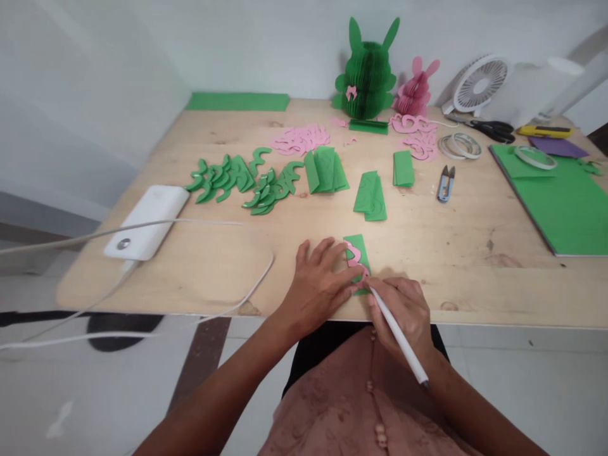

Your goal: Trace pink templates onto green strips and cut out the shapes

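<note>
A small green paper card point(363, 250) lies near the table's front edge, and a curvy pink paper cutout point(354, 254) rests on top of it. My left hand point(317, 282) lies with fingers spread, its fingertips pressing on the cutout and card from the left. In my right hand point(403, 313) is a white pen point(398, 334). Its tip end meets the lower part of the pink cutout, where my fingers partly hide it. Beyond my hands stand folded green papers point(372, 197) with traced outlines, and a second folded bunch point(325, 170).
Green curved cutouts point(221, 177) and pink cutouts point(299, 139) lie in piles. A white power bank point(147, 221) with cables sits left. Small snips point(445, 185), tape rolls point(460, 147), scissors point(491, 130) and green sheets point(570, 209) lie right. Paper rabbits point(370, 79) and a fan point(479, 85) stand behind.
</note>
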A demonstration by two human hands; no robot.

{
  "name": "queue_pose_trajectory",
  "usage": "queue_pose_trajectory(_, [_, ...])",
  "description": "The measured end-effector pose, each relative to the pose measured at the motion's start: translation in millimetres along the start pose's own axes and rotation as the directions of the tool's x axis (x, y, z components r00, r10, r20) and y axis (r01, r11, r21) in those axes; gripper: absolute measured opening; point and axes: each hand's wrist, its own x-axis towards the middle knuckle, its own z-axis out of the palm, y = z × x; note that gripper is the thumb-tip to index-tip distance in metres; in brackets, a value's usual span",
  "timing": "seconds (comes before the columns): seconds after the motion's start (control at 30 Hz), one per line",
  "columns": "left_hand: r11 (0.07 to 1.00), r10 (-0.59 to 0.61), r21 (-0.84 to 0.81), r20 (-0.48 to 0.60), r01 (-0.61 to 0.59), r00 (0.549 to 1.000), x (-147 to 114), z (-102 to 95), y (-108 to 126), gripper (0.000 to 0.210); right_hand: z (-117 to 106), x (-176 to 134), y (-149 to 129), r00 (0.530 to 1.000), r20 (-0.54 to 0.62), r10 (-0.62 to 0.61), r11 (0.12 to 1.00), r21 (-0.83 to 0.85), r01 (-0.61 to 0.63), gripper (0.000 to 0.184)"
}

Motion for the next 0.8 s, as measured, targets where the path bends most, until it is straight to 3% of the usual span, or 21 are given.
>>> queue_pose_trajectory(0.13, [1.000, 0.001, -0.009, 0.002, 0.000, 1.000, -0.5, 0.7, -0.4, 0.025, -5.4, 4.1, -1.1, 0.997, 0.051, 0.062, 0.993, 0.093, -0.067, 0.025])
queue_pose_trajectory(0.3, [0.999, -0.008, -0.031, 0.018, 0.009, 1.000, -1.0, 0.5, -0.8, 0.025, -16.2, 8.0, 1.0, 0.968, 0.109, 0.226, 0.938, 0.245, -0.246, 0.019])
queue_pose_trajectory(0.47, [0.999, -0.008, -0.041, 0.027, 0.010, 1.000, -1.4, 0.3, -1.4, 0.024, -16.6, 3.4, 2.5, 0.926, 0.128, 0.354, 0.909, 0.186, -0.373, 0.011])
queue_pose_trajectory(0.57, [0.998, -0.017, -0.053, 0.033, 0.019, 0.999, -1.4, 0.4, -1.7, 0.024, -12.7, 2.4, 0.7, 0.935, 0.101, 0.339, 0.926, 0.139, -0.351, 0.003])
queue_pose_trajectory(0.8, [0.999, -0.005, -0.042, 0.014, 0.006, 1.000, -1.8, 1.6, -2.6, 0.025, -8.8, 8.8, -3.6, 0.978, 0.013, 0.206, 0.967, 0.149, -0.206, 0.007])
